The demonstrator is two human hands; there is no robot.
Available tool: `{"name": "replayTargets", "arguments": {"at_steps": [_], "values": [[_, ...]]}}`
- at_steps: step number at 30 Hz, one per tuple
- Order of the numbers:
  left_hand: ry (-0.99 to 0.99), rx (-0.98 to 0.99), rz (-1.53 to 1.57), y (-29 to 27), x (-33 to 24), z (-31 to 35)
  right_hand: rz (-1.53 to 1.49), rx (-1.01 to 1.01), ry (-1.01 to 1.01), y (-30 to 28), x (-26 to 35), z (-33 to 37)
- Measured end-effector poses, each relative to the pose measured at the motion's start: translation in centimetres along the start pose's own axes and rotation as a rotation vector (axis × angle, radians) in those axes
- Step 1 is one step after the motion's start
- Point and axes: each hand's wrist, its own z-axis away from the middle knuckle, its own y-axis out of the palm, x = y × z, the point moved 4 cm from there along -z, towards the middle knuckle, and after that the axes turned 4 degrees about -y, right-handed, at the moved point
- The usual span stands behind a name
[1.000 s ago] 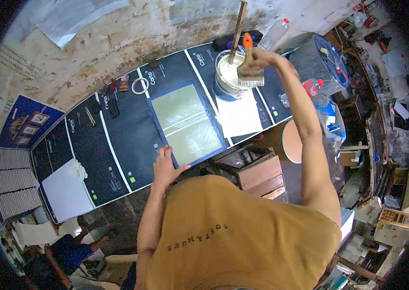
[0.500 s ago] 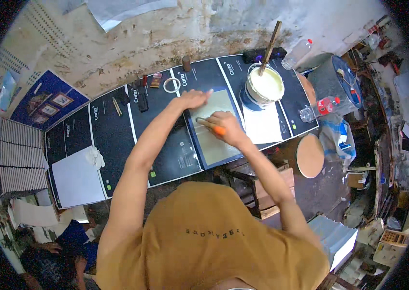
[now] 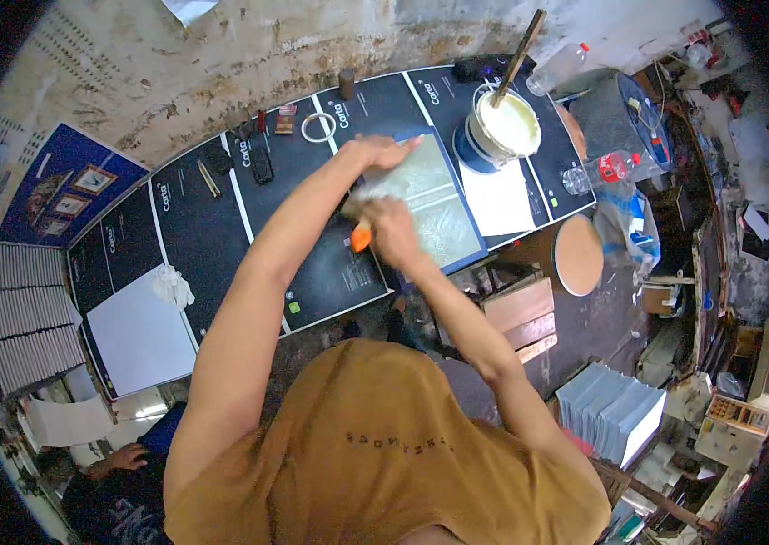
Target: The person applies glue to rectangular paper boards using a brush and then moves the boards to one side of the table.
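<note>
A flat panel with blue edges (image 3: 443, 229) lies on the dark table, its greyish face wet and streaked. My left hand (image 3: 382, 153) rests at the panel's far left corner with its fingers stretched out. In my right hand (image 3: 388, 232) is a brush with an orange handle end (image 3: 362, 238). Motion blurs its head at the panel's left edge. Beyond the panel to the right stands a bucket of cream-coloured paste (image 3: 510, 127), a wooden stick (image 3: 520, 56) leaning up out of it.
White paper (image 3: 498, 204) lies under the bucket's near side. Plastic bottles (image 3: 607, 169) and a large drum (image 3: 616, 118) are to the right. A tape roll (image 3: 318, 128) and small tools sit along the back. At far left are stacked boards (image 3: 25, 313); another person's hand (image 3: 125, 456) shows below.
My right hand has swept the brush leftward across the panel to its left edge. The panel's near end has swung right. My left hand stays near the far corner.
</note>
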Motion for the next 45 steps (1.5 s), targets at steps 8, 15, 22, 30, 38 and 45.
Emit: {"name": "replayTargets", "arguments": {"at_steps": [8,15,22,30,38,45], "values": [[-0.038,-0.041,0.005,1.2,1.0,0.2,-0.095,-0.116,0.070,-7.9,-0.6,1.3],[-0.075,-0.129,0.048,2.1,1.5,0.4,-0.213,0.464,0.016,-9.3,3.7,7.7],[-0.052,-0.165,0.021,2.2,1.3,0.8,-0.066,0.258,0.045,-8.4,-0.3,5.8],[-0.051,-0.243,0.059,4.2,1.8,0.5,-0.085,0.366,-0.012,-12.5,2.2,9.2],[-0.074,-0.223,0.048,3.6,1.8,0.7,0.012,0.431,-0.128,-9.1,2.4,12.6],[-0.035,-0.318,-0.031,3.8,1.3,0.2,-0.048,0.165,-0.051,-11.4,-0.2,6.0]]}}
